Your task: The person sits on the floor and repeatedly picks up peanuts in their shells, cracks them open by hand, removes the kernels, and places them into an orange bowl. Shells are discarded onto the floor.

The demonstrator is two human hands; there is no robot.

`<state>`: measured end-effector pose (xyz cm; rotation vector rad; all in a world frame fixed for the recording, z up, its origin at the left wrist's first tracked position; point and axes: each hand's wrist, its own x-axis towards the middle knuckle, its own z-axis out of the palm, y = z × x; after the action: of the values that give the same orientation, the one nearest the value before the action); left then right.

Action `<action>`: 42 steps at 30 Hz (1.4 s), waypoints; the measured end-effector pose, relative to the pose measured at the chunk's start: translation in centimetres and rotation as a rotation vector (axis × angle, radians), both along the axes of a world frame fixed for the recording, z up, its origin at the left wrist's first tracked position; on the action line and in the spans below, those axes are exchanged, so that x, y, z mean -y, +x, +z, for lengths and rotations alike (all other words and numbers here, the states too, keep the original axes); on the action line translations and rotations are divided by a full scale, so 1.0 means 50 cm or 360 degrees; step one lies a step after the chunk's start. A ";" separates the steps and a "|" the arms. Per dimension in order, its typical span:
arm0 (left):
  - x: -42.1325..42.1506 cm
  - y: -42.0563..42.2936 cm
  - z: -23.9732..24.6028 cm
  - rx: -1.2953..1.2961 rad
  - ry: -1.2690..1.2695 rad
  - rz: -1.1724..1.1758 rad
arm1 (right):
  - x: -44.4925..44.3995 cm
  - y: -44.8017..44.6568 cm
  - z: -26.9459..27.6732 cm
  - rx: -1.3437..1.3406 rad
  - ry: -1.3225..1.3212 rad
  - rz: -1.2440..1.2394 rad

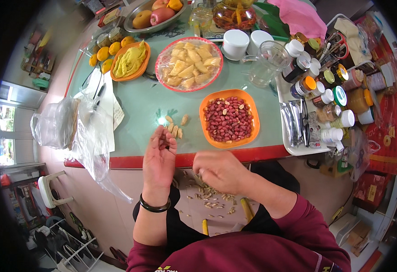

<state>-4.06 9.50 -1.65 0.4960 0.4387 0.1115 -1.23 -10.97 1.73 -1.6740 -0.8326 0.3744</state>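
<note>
My left hand (160, 156) is palm up at the table's front edge, its fingers curled inward and a dark bracelet at the wrist. Whether something small lies in its fingers is unclear. Just beyond its fingertips are several unshelled peanuts (175, 130) on the green tabletop. My right hand (220, 170) hovers by the red table edge with its fingers bent under; its grip is hidden. Farther in, an orange square dish (203, 131) holds many red-skinned peanut kernels (227, 119). Below, peanut shells (215, 200) are scattered between my legs.
A red-rimmed plate (158, 76) of pale yellow pieces sits under plastic film. To its right stand a glass mug (264, 73) and a white tray (288, 144) crowded with bottles. Papers (105, 102) and a clear plastic bag (93, 136) are at left.
</note>
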 end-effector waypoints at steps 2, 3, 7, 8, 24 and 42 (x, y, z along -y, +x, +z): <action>0.001 0.004 0.007 0.0028 -0.0035 0.0037 | -0.007 -0.009 -0.004 0.0167 -0.0080 0.0055; 0.006 0.009 0.011 0.0004 -0.0053 -0.0019 | -0.011 -0.013 -0.006 0.0256 -0.0113 0.0078; 0.039 0.037 0.027 -0.0018 -0.0079 -0.0214 | -0.022 -0.022 -0.008 0.0309 0.0053 -0.0136; 0.049 0.047 0.032 -0.0073 -0.0068 -0.0239 | -0.018 -0.020 -0.007 0.0318 0.0108 -0.0231; 0.116 0.097 0.085 0.0247 0.0607 -0.0389 | 0.087 0.049 0.004 0.0287 0.0494 -0.1160; -0.070 0.002 0.005 -0.0123 0.2762 -0.0152 | -0.135 0.041 -0.051 0.1201 -0.0741 -0.0629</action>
<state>-3.93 12.97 -1.40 2.2265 0.2980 0.3797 0.83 -4.21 -0.82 -2.4149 -0.9595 -0.4031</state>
